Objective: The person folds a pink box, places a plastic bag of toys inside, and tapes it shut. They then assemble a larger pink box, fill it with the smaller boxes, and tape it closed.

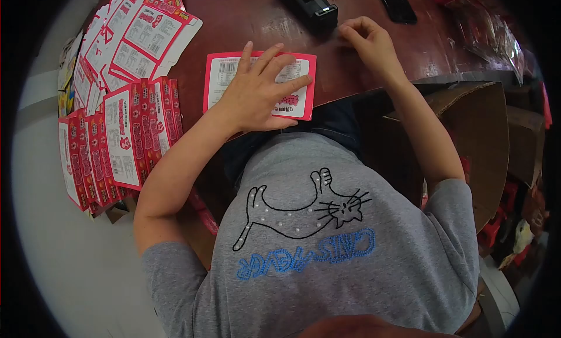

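My left hand (257, 92) lies with fingers spread on a red and white printed carton (298, 107), pressing it flat near the table's front edge. The carton carries a barcode and small print. Beside the serrated end of a black tape dispenser (312, 10), my right hand (369, 45) has its thumb and fingertips pinched together. Whatever those fingertips hold, if anything, is too small to make out.
Flat unfolded cartons (137, 40) spread over the table's left side. Rows of filled-out red boxes (125, 139) stand in front of them. A black phone (396, 3) and clear plastic packaging (488, 31) lie to the right. An open cardboard box (476, 145) stands below the table (350, 75).
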A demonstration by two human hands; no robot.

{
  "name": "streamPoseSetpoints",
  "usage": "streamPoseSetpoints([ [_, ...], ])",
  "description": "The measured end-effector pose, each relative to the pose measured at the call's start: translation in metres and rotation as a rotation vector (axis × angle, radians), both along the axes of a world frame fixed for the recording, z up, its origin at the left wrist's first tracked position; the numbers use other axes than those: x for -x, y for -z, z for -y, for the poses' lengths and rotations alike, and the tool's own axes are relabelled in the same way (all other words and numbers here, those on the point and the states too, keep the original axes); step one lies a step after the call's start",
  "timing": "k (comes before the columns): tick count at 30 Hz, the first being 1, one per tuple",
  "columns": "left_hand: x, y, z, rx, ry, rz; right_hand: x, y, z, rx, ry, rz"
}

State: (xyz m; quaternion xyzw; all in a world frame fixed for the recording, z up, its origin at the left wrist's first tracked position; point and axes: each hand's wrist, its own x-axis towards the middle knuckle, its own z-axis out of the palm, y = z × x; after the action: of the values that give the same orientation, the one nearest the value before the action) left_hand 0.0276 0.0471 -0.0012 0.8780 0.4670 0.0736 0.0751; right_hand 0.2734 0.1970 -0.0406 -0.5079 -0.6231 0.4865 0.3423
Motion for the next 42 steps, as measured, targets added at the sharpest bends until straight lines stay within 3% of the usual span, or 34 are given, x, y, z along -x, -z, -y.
streamPoseSetpoints([
  [2,0.003,0.011,0.002,-0.022,0.0,0.052,-0.007,-0.016,0.023,0.149,-0.274,-0.196],
  [3,0.005,0.015,0.003,-0.05,0.004,0.095,-0.008,-0.029,0.035,0.16,-0.271,-0.195],
  [5,0.006,0.019,0.002,-0.045,-0.002,0.155,-0.005,-0.049,0.055,0.246,-0.537,0.059],
  [6,0.006,0.02,0.002,-0.05,-0.013,0.212,-0.003,-0.042,0.06,0.054,-0.629,0.068],
  [10,0.007,0.024,0.002,-0.108,0.006,0.271,0.004,-0.041,0.07,0.137,-0.62,0.098],
  [13,0.004,0.023,0.002,-0.095,-0.036,0.252,0.008,-0.041,0.08,0.31,-0.432,-0.011],
  [22,-0.009,0.024,0.002,-0.093,-0.141,0.193,0.009,-0.042,0.098,0.251,-0.334,-0.045],
  [24,-0.011,0.023,0.003,-0.08,-0.179,0.162,0.014,-0.044,0.112,0.015,-0.37,0.045],
  [27,-0.016,0.024,0.006,-0.091,-0.244,0.123,0.021,-0.042,0.136,-0.118,-0.374,0.094],
  [29,-0.019,0.026,0.006,-0.102,-0.281,0.116,0.023,-0.032,0.14,-0.112,-0.356,0.099],
  [31,-0.02,0.026,0.008,-0.108,-0.307,0.111,0.018,-0.021,0.128,-0.026,-0.274,-0.151],
  [33,-0.018,0.024,0.007,-0.102,-0.296,0.138,0.01,-0.031,0.101,0.104,-0.244,-0.164],
  [35,-0.018,0.024,0.007,-0.105,-0.289,0.167,0.003,-0.035,0.074,0.109,-0.314,-0.109],
  [37,-0.017,0.024,0.007,-0.11,-0.28,0.194,0.003,-0.031,0.052,-0.075,-0.657,0.095],
  [42,-0.014,0.02,0.01,-0.133,-0.247,0.177,0.019,-0.016,0.037,-0.207,-0.717,0.155],
])
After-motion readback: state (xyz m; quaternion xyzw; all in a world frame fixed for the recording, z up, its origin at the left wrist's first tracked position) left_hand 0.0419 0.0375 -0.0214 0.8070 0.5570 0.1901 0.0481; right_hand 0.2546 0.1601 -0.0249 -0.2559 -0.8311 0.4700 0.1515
